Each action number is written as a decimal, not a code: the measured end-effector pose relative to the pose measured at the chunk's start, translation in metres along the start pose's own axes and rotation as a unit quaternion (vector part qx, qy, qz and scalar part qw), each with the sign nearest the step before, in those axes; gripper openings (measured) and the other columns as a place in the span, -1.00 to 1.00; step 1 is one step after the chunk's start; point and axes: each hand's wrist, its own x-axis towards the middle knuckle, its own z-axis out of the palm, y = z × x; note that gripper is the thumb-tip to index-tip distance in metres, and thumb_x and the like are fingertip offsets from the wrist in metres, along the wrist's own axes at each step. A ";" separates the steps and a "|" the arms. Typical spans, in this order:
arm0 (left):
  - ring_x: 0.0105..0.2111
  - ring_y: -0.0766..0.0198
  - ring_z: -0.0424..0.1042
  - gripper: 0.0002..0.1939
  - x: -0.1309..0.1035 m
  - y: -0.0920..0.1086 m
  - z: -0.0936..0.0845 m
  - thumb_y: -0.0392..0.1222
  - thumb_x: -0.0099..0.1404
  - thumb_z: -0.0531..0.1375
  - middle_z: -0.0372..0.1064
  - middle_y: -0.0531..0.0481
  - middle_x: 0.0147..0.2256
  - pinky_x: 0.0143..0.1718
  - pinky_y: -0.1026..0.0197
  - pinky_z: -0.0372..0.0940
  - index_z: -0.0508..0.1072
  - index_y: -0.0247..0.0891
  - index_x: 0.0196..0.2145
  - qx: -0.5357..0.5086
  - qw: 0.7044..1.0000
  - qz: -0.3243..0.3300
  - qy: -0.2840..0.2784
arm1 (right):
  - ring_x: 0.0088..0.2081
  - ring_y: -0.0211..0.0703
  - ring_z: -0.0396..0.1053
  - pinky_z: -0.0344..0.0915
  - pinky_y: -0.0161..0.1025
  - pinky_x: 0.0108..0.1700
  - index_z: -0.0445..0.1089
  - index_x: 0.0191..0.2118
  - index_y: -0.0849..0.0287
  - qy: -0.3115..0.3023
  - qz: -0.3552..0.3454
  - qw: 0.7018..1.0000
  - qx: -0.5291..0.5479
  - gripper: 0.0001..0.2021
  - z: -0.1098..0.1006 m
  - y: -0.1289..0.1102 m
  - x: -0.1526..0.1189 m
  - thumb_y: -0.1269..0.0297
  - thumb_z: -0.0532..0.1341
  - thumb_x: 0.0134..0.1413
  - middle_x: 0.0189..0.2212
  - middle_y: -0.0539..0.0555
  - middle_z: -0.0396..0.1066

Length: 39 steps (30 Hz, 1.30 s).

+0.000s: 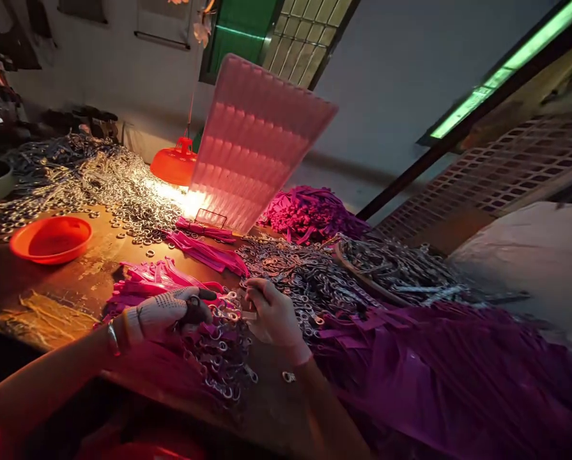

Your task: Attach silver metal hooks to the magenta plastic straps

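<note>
My left hand (163, 314), in a dotted white glove with dark fingertips, is closed around a bunch of magenta straps near the table's front. Metal clasps (223, 367) hang from the straps' ends below and right of it. My right hand (272, 316), in a pale glove, is at the clasps just right of the left hand, its fingers bent together. What its fingertips pinch is too small to make out. More magenta straps (156, 278) lie behind my left hand. A heap of dark metal clasps (300, 268) spreads behind my right hand.
An orange bowl (52, 240) and yellow strings (46, 319) lie left. A red lamp (175, 165) lights a pile of metal rings (98, 176). A pink ribbed panel (261, 137) stands behind. Purple straps (439, 377) cover the right side.
</note>
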 end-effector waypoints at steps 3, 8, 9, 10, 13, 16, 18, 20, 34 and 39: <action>-0.47 0.34 0.32 -0.38 0.000 0.000 0.012 -0.33 0.13 0.23 0.46 -0.07 -0.28 -0.52 0.34 0.18 0.33 -0.25 0.18 0.040 0.998 0.032 0.024 | -0.23 -0.17 0.48 0.34 -0.29 -0.16 0.47 -0.05 0.05 0.021 -0.071 0.977 0.201 -0.78 -0.010 -0.063 -0.004 0.23 0.21 0.21 -0.22 0.00 0.56; -0.49 0.33 0.29 -0.49 -0.009 0.007 0.024 -0.32 0.12 0.26 0.40 0.00 -0.45 -0.47 0.30 0.20 0.42 -0.34 0.07 0.053 0.993 0.088 0.051 | -0.17 -0.14 0.47 0.35 -0.22 -0.08 0.50 -0.11 0.06 0.011 -0.040 0.962 0.271 -0.78 -0.004 -0.105 -0.009 0.31 0.19 0.15 -0.20 0.00 0.56; -0.54 0.36 0.25 -0.54 -0.012 0.007 0.026 -0.29 0.15 0.26 0.38 0.02 -0.48 -0.52 0.31 0.16 0.44 -0.33 0.04 0.058 0.992 0.092 0.062 | -0.18 -0.13 0.47 0.36 -0.22 -0.10 0.49 -0.10 0.08 0.033 0.001 0.957 0.289 -0.78 -0.001 -0.105 -0.010 0.28 0.20 0.14 -0.20 0.01 0.56; -0.58 0.39 0.21 -0.59 -0.015 0.005 0.028 -0.25 0.17 0.26 0.36 0.04 -0.52 -0.56 0.33 0.12 0.45 -0.33 0.00 0.064 0.990 0.097 0.079 | -0.19 -0.12 0.47 0.37 -0.22 -0.13 0.48 -0.10 0.09 0.054 0.038 0.950 0.305 -0.77 0.003 -0.103 -0.011 0.26 0.21 0.14 -0.20 0.02 0.56; -0.65 0.44 0.15 -0.74 -0.018 -0.007 0.032 -0.19 0.17 0.26 0.30 0.09 -0.60 -0.61 0.35 0.05 0.49 -0.32 -0.17 0.061 0.976 0.123 0.169 | -0.17 -0.09 0.46 0.37 -0.20 -0.12 0.47 -0.09 0.10 0.101 0.077 0.941 0.315 -0.76 0.015 -0.102 -0.016 0.21 0.23 0.13 -0.18 0.05 0.55; -0.66 0.42 0.17 -0.80 -0.017 -0.022 0.030 -0.20 0.14 0.21 0.30 0.08 -0.59 -0.61 0.34 0.07 0.47 -0.30 -0.26 0.033 0.962 0.148 0.227 | -0.16 -0.09 0.46 0.35 -0.19 -0.08 0.46 -0.09 0.10 0.110 0.055 0.950 0.288 -0.78 0.023 -0.106 -0.022 0.23 0.20 0.17 -0.18 0.06 0.54; -0.66 0.42 0.16 -0.81 -0.017 -0.024 0.027 -0.19 0.16 0.18 0.31 0.07 -0.59 -0.62 0.34 0.06 0.49 -0.32 -0.29 0.084 0.959 0.137 0.234 | -0.13 -0.08 0.45 0.33 -0.18 -0.05 0.44 -0.05 0.11 0.096 0.030 0.963 0.248 -0.77 0.023 -0.108 -0.024 0.26 0.15 0.22 -0.15 0.08 0.53; -0.64 0.40 0.18 -0.83 -0.019 -0.019 0.023 -0.19 0.17 0.17 0.32 0.03 -0.59 -0.60 0.33 0.06 0.51 -0.34 -0.36 0.185 0.949 0.124 0.224 | -0.09 -0.06 0.41 0.29 -0.16 -0.04 0.39 0.03 0.13 0.069 -0.020 0.982 0.177 -0.72 0.017 -0.108 -0.022 0.31 0.09 0.25 -0.11 0.13 0.49; -0.69 0.47 0.09 -0.85 0.020 -0.004 -0.009 -0.16 0.11 0.18 0.21 0.11 -0.56 -0.69 0.38 -0.01 0.36 -0.27 -0.35 0.090 0.977 0.102 0.163 | -0.42 -0.23 0.37 0.11 -0.34 -0.39 0.47 -0.27 0.11 -0.084 -0.059 0.994 0.032 -0.72 0.012 -0.086 0.011 0.12 0.08 0.32 -0.44 -0.02 0.50; -0.74 0.45 0.06 -0.86 0.065 0.034 -0.047 -0.21 0.18 0.13 0.19 0.12 -0.64 -0.73 0.35 -0.05 0.43 -0.31 -0.35 0.235 0.936 0.098 0.242 | -0.30 -0.24 0.41 0.22 -0.36 -0.27 0.48 -0.09 0.13 -0.075 0.006 0.997 -0.035 -0.57 0.045 -0.021 0.080 0.16 -0.12 0.43 -0.27 0.02 0.53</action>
